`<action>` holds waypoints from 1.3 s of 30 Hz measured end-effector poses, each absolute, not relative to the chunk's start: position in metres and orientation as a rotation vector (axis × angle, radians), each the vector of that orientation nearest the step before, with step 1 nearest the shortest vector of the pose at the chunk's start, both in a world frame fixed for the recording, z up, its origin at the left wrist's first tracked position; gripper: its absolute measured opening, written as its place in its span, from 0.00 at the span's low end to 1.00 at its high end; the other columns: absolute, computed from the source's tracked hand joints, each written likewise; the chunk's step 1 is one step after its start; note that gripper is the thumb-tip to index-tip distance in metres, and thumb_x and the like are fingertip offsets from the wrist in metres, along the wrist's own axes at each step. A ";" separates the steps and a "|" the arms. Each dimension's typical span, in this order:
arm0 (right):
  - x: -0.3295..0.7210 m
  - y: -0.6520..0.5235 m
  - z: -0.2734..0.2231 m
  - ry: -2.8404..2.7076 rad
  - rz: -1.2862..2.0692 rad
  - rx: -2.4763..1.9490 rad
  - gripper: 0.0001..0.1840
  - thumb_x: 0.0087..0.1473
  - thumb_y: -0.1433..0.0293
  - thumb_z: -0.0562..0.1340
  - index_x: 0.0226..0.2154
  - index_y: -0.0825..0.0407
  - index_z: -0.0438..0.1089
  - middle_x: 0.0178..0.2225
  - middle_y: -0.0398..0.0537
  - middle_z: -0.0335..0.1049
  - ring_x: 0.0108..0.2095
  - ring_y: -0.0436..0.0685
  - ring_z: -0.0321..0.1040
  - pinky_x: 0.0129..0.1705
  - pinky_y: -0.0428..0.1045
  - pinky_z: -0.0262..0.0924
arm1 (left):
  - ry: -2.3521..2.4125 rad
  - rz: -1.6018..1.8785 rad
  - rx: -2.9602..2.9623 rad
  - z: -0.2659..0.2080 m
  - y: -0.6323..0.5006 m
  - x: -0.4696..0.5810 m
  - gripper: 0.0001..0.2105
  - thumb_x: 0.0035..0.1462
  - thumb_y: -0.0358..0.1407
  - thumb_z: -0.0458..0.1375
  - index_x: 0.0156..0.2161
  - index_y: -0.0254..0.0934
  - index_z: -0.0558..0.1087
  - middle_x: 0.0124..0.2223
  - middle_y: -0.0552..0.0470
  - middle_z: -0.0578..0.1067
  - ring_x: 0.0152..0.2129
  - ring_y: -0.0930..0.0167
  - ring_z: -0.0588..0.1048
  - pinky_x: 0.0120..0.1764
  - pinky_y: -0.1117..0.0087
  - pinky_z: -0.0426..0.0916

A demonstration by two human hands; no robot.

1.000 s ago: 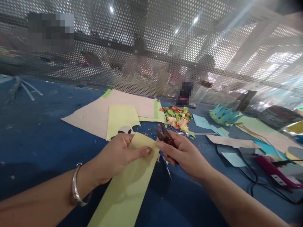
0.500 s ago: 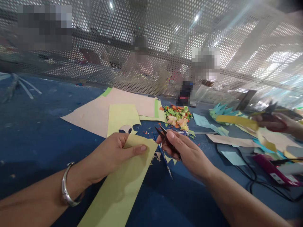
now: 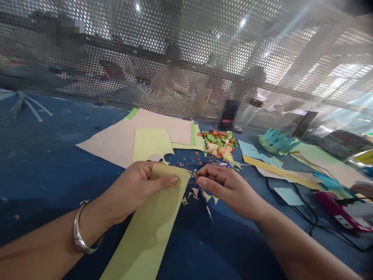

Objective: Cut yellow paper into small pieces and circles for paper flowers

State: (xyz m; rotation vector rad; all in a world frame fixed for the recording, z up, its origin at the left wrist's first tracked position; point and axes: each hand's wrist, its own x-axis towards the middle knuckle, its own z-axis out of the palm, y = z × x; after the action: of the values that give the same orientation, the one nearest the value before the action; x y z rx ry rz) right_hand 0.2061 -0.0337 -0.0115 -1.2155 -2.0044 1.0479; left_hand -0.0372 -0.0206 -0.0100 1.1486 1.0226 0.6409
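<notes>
My left hand (image 3: 145, 184) pinches a long strip of yellow paper (image 3: 151, 229) near its top, thumb on the front face. The strip hangs down toward the bottom of the view. My right hand (image 3: 230, 188) is closed round a pair of small scissors (image 3: 192, 173), whose dark tips meet the strip's upper right corner; the handles are hidden in my fingers. Under my hands a thin blue paintbrush (image 3: 207, 206) lies on the table among small paper scraps (image 3: 194, 193). Just beyond is a yellow sheet (image 3: 153, 142) with rounded pieces cut from its lower edge.
A pale pink sheet (image 3: 113, 144) lies under the yellow one. Behind my right hand are a pile of coloured paper bits (image 3: 221, 144) and a blue paper flower (image 3: 278, 140). A magenta power strip (image 3: 338, 210) with black cables stands at right. A perforated metal screen (image 3: 192, 77) closes the back.
My right hand has turned and brought the scissors to the strip's corner. At right, another person's hand with scissors has withdrawn, and a yellow strip now lies on the table there.
</notes>
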 end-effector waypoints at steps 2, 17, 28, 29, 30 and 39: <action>0.207 -0.035 -0.011 -2.036 0.995 -1.233 0.19 0.65 0.54 0.57 0.34 0.51 0.69 0.25 0.38 0.57 0.24 0.47 0.49 0.25 0.46 0.45 | 1.015 0.628 1.155 -0.010 -0.021 -0.037 0.14 0.52 0.45 0.67 0.37 0.36 0.80 0.33 0.46 0.82 0.24 0.68 0.79 0.28 0.71 0.73; 0.207 -0.037 -0.008 -2.080 0.994 -1.253 0.20 0.64 0.53 0.57 0.31 0.51 0.66 0.24 0.38 0.54 0.24 0.48 0.48 0.25 0.46 0.44 | 1.016 0.571 1.138 -0.004 -0.024 -0.035 0.11 0.49 0.42 0.69 0.34 0.36 0.81 0.32 0.46 0.82 0.24 0.67 0.79 0.28 0.71 0.73; 0.206 -0.036 -0.004 -2.123 0.936 -1.258 0.20 0.65 0.54 0.56 0.29 0.51 0.66 0.23 0.37 0.56 0.24 0.47 0.49 0.25 0.46 0.44 | 1.039 0.575 1.146 -0.007 -0.023 -0.035 0.12 0.50 0.43 0.68 0.34 0.36 0.80 0.32 0.46 0.82 0.23 0.67 0.79 0.27 0.70 0.73; 0.206 -0.036 -0.004 -2.128 0.929 -1.262 0.20 0.65 0.54 0.56 0.29 0.51 0.66 0.23 0.37 0.56 0.24 0.47 0.49 0.25 0.46 0.44 | 1.040 0.574 1.145 -0.007 -0.023 -0.035 0.12 0.50 0.43 0.69 0.34 0.35 0.80 0.32 0.45 0.82 0.24 0.67 0.79 0.28 0.70 0.73; 0.206 -0.036 -0.004 -2.132 0.921 -1.264 0.20 0.65 0.54 0.56 0.29 0.51 0.66 0.23 0.37 0.56 0.23 0.47 0.49 0.25 0.46 0.44 | 1.038 0.571 1.144 -0.007 -0.023 -0.034 0.13 0.50 0.43 0.68 0.35 0.35 0.80 0.33 0.45 0.82 0.24 0.67 0.79 0.28 0.70 0.73; 0.205 -0.037 -0.003 -2.151 0.892 -1.282 0.20 0.65 0.55 0.56 0.28 0.51 0.65 0.23 0.37 0.54 0.23 0.47 0.49 0.25 0.46 0.45 | 0.995 0.605 1.119 -0.011 -0.023 -0.034 0.16 0.53 0.48 0.67 0.36 0.35 0.80 0.32 0.46 0.82 0.24 0.68 0.78 0.28 0.71 0.72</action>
State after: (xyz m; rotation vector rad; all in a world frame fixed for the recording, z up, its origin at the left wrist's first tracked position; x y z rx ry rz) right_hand 0.2055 -0.0370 -0.0033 -1.2820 -2.1513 0.8919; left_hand -0.0342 -0.0234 -0.0113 1.1188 0.9952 0.6051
